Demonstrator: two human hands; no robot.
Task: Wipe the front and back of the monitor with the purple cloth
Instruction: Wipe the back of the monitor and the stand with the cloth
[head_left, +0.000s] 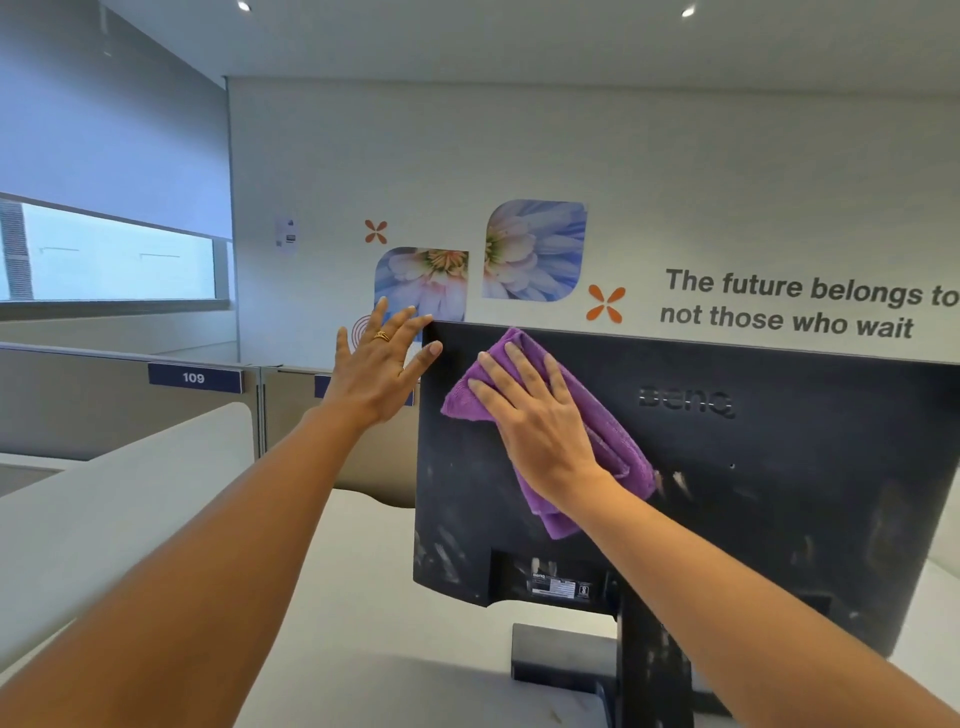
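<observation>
A black monitor (753, 493) stands on the desk with its dusty back toward me, on a black stand (644, 670). My right hand (535, 415) lies flat on the folded purple cloth (613, 441) and presses it against the upper left of the back panel. My left hand (376, 366) is at the monitor's top left corner, fingers spread, with the thumb on the back and the fingertips at the edge. The screen side is hidden from me.
The monitor sits on a white desk (363, 597). A white curved partition (130, 493) runs along the left. Grey cubicle dividers with a "109" label (193, 378) stand behind, and a white wall with flower pictures and lettering is beyond.
</observation>
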